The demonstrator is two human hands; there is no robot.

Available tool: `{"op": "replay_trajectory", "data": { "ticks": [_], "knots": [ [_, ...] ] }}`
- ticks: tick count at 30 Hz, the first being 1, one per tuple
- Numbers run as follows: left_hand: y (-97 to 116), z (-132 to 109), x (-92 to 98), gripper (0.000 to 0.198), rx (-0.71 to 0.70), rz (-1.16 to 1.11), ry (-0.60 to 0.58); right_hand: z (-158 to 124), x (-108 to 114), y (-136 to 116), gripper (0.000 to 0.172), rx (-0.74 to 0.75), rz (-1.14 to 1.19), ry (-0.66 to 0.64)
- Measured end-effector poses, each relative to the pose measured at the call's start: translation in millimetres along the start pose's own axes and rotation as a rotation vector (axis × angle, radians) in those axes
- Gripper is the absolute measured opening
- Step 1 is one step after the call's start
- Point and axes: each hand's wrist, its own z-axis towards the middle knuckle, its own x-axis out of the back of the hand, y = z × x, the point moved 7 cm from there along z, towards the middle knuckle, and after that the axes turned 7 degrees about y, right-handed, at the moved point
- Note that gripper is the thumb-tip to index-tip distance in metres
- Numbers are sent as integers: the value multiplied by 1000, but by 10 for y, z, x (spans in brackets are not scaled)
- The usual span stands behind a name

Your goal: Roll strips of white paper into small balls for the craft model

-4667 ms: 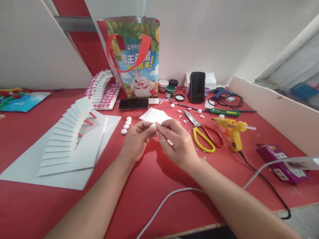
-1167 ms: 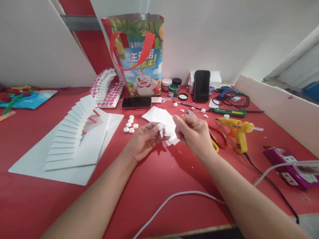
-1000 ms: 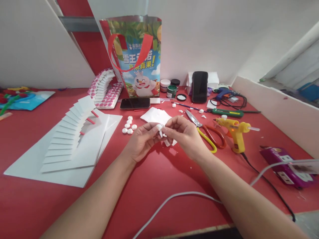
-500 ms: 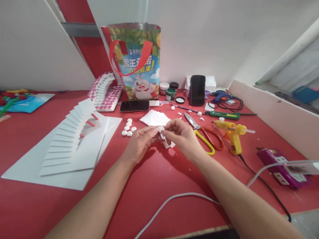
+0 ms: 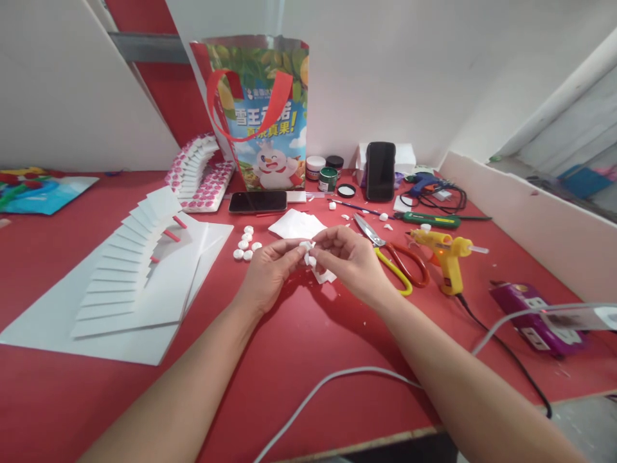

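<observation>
Between my two hands is a small piece of white paper point(image 5: 306, 247), bent or rolled, its exact form partly covered by the fingers. My left hand point(image 5: 270, 270) pinches it from the left with thumb and fingertips. From the other side my right hand point(image 5: 349, 260) closes thumb and forefinger on it. Below the fingers, white paper scraps point(image 5: 324, 276) lie on the red table. Just behind sits a stack of white paper squares point(image 5: 296, 225). Several small white rolled discs point(image 5: 244, 245) are grouped to the left of my left hand.
Scissors point(image 5: 385, 244) lie right of my right hand, beside a yellow glue gun point(image 5: 446, 254). A purple power strip point(image 5: 525, 315) stands further right. White fanned steps point(image 5: 120, 263) rest on boards at left. A white cable point(image 5: 337, 373) crosses in front. Behind stands a printed bag point(image 5: 263, 116).
The white piece between my fingers has changed shape and shows more loose, creased paper. Both hands stay pinched on it. The whole view has shifted slightly.
</observation>
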Motion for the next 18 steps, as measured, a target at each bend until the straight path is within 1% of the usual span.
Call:
{"op": "replay_trajectory", "data": {
  "ticks": [5,8,11,13,15,18],
  "knots": [
    [-46,-1,41,29,-22,95,-16,-26,35,-31,15,66,-184,64],
    [-55,-4,41,29,-18,111,-24,-48,57,-103,9,200,-379,104],
    [-55,-10,24,28,-3,113,-29,-69,56,-147,11,334,-556,116],
    [-55,-16,9,27,13,103,-30,-66,58,-130,11,355,-589,108],
    [-56,-21,-3,27,30,85,-29,-56,69,-126,11,347,-582,114],
    [-54,-13,16,26,43,62,5,-71,100,-247,18,344,-596,160]
  ]
}}
